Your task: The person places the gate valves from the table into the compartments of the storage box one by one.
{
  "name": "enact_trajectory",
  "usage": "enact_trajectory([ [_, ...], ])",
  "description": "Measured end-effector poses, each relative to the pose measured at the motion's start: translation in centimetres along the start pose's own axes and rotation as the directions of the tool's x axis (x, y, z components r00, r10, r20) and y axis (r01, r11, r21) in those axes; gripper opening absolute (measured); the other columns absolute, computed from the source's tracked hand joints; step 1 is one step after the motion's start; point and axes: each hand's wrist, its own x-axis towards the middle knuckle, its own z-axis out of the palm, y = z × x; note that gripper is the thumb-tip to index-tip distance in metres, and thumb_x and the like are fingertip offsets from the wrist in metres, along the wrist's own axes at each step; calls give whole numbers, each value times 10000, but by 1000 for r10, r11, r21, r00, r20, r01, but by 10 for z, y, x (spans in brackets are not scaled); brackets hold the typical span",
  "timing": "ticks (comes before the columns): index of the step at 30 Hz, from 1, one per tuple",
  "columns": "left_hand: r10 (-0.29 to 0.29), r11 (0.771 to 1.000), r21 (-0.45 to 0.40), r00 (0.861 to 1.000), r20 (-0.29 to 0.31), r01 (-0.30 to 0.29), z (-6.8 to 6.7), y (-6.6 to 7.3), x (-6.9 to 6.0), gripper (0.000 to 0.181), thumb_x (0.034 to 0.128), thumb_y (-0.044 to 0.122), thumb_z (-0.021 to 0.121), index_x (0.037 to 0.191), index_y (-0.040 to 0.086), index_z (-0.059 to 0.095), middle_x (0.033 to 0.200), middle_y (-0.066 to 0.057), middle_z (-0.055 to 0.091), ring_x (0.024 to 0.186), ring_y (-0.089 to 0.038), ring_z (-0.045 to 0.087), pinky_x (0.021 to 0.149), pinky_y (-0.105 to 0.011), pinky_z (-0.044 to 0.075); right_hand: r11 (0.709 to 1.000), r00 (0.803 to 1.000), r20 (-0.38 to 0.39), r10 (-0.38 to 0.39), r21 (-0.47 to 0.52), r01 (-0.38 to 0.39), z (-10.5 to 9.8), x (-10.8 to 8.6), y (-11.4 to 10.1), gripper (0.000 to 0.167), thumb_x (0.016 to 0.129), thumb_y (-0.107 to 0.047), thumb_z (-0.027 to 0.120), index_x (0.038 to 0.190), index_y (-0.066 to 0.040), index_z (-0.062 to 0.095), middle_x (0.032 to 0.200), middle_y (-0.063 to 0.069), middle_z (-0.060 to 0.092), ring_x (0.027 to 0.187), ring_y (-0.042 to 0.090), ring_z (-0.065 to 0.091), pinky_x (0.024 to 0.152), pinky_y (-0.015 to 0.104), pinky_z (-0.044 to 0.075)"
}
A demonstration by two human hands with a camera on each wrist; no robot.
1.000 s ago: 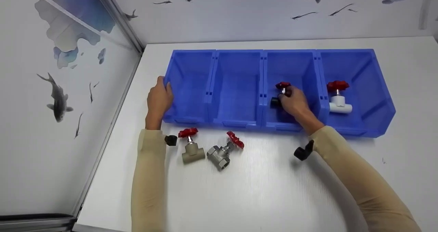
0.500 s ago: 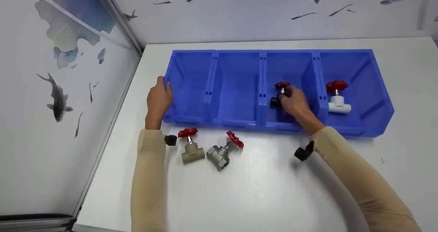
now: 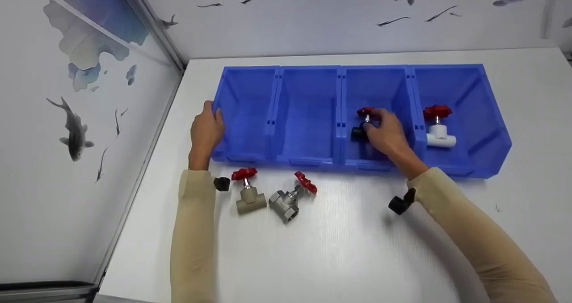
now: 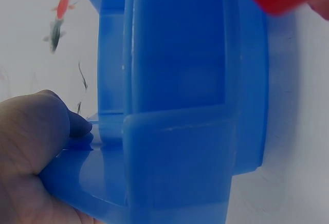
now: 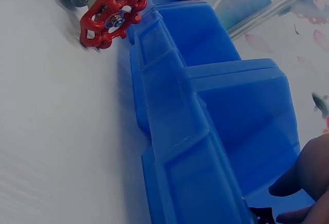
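Four-compartment blue storage bins stand in a row; my left hand grips the left wall of the leftmost bin, its thumb over the rim in the left wrist view. My right hand is inside the third bin, beside a black stop valve with a red handwheel. Its thumb and fingers are spread apart around the valve's stem, looking loosened; the hand hides part of the valve. In the right wrist view, thumb and finger show a gap near a black piece of it.
A white valve with a red handwheel stands in the rightmost bin. On the white table, before the bins, lie a beige valve and a metal valve. Printed panels rise behind and at the left.
The right hand's fingers have spread from the black valve, and its wrist has shifted slightly right and towards me. The valve stays in the third bin; the left hand keeps its grip.
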Motion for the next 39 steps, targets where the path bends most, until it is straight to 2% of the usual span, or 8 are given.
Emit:
enact_trajectory([
  [6, 1, 1000, 4, 1000, -8, -1, 0, 0, 0, 409, 1059, 213, 400, 1355, -61, 468, 1104, -337, 654, 983, -488, 655, 816, -578, 493, 999, 999, -16, -44, 10, 45, -4, -11, -7, 448, 996, -132, 533, 1410, 23, 459, 1383, 235, 457, 1272, 378, 428, 1068, 527, 343],
  [11, 2, 1000, 8, 1000, -12, -2, 0, 0, 0, 416, 1057, 211, 395, 1367, -57, 463, 1129, -330, 652, 1003, -487, 652, 827, -579, 497, 992, 990, -68, -126, -11, 125, -9, -18, -13, 414, 978, -116, 551, 1363, 28, 496, 1358, 235, 468, 1260, 394, 438, 1048, 530, 355],
  [15, 2, 1000, 4, 1000, -15, -2, 0, 0, 0, 425, 1057, 212, 399, 1376, -64, 458, 1169, -327, 641, 1036, -483, 645, 853, -575, 498, 976, 969, -123, -216, -58, 210, -13, -22, -18, 400, 969, -96, 564, 1338, 48, 511, 1324, 249, 488, 1218, 396, 460, 1017, 520, 375],
  [18, 1, 1000, 1, 1000, -19, -1, 0, 1, 0, 427, 1055, 215, 405, 1374, -64, 462, 1169, -329, 640, 1041, -485, 643, 857, -576, 495, 958, 945, -167, -283, -95, 270, -17, -25, -21, 385, 967, -74, 568, 1321, 71, 523, 1314, 272, 488, 1191, 408, 451, 999, 522, 366],
  [22, -2, 1000, 3, 1000, -15, 2, 0, 0, 0, 426, 1055, 216, 404, 1374, -60, 461, 1157, -332, 642, 1033, -488, 643, 853, -580, 493, 944, 922, -209, -326, -124, 305, -21, -29, -23, 377, 962, -54, 578, 1307, 91, 528, 1323, 293, 471, 1226, 430, 409, 1009, 542, 343],
  [25, -2, 1000, 9, 1000, -12, 2, 1, 0, 0, 422, 1055, 209, 402, 1374, -62, 458, 1153, -337, 640, 1031, -492, 641, 854, -582, 490, 938, 913, -227, -338, -159, 308, -26, -31, -23, 381, 959, -51, 589, 1308, 90, 529, 1330, 297, 467, 1253, 445, 385, 1021, 558, 334],
  [32, 15, 1000, 8, 1000, -25, -15, 1, -1, 0, 403, 1054, 193, 411, 1349, -73, 471, 1121, -343, 647, 1001, -500, 648, 827, -589, 492, 916, 895, -267, -358, -284, 282, -36, -31, -19, 399, 952, -75, 609, 1311, 80, 530, 1306, 318, 457, 1170, 471, 370, 983, 580, 296],
  [39, 6, 1000, -3, 1000, -11, -6, 0, -1, 1, 406, 1055, 205, 404, 1358, -55, 472, 1121, -336, 651, 996, -492, 652, 827, -583, 493, 889, 896, -280, -346, -402, 218, -43, -29, -12, 454, 957, -114, 589, 1341, 108, 490, 1344, 344, 410, 1220, 514, 346, 980, 619, 281],
])
